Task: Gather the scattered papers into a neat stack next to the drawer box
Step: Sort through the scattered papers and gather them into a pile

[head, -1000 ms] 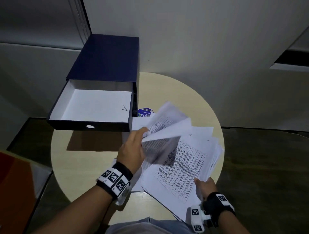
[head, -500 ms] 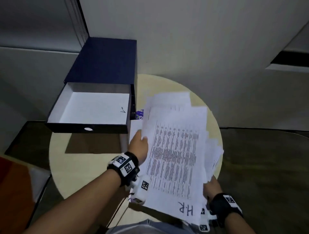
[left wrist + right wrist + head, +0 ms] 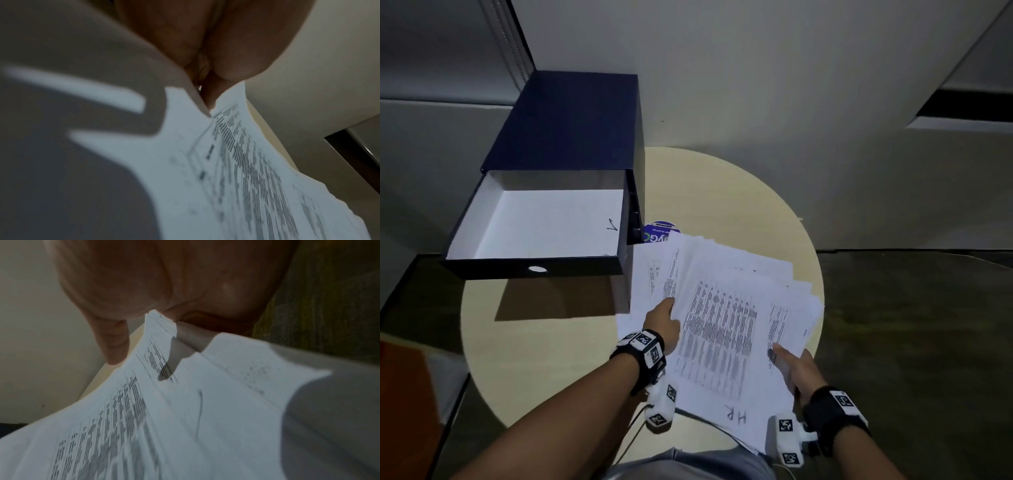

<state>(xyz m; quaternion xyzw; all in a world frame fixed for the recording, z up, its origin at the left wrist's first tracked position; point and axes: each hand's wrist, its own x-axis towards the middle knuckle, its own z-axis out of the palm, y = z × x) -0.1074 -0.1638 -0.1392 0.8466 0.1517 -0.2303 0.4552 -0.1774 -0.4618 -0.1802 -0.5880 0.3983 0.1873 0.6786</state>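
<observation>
A loose, fanned pile of printed papers (image 3: 726, 308) lies over the right half of the round table, just right of the dark blue drawer box (image 3: 571, 123), whose white drawer (image 3: 541, 229) is pulled out. My left hand (image 3: 662, 323) grips the pile's left edge, thumb on top, and the left wrist view shows its fingers (image 3: 211, 95) against the sheets (image 3: 236, 170). My right hand (image 3: 792, 368) holds the pile's near right corner; in the right wrist view its thumb (image 3: 115, 344) lies over the papers (image 3: 185, 410), whose edge runs into the palm.
The beige round table (image 3: 551, 342) stands against a grey wall. A round blue sticker (image 3: 659, 229) shows between the box and the papers. An orange and white object (image 3: 410, 394) sits at the lower left. Dark floor (image 3: 911, 342) surrounds the table.
The sheets my left hand had lifted have come down onto the pile, which now lies flatter. My right thumb has come up onto the pile's near right corner.
</observation>
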